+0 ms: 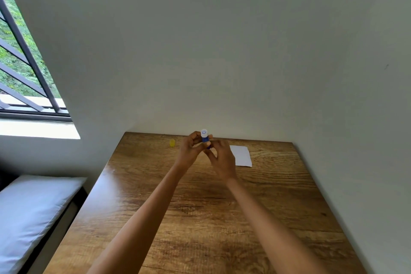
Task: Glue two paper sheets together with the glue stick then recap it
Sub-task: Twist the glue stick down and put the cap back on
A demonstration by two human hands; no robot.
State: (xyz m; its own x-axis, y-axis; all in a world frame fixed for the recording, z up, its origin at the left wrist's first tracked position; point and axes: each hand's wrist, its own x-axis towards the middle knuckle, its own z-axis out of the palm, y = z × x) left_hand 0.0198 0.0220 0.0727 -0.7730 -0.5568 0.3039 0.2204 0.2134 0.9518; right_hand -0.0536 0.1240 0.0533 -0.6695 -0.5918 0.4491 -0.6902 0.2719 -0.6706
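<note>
left hand (189,151), right hand (222,160), raised, fingers pinched

We see our two forearms bare from the bottom edge of the view up to the wrists, with no sleeve on either. Our left hand (189,151) and right hand (222,160) are bare too, ungloved. We see no watch, band or ring on them, though the fingers are too small to be sure.
</note>
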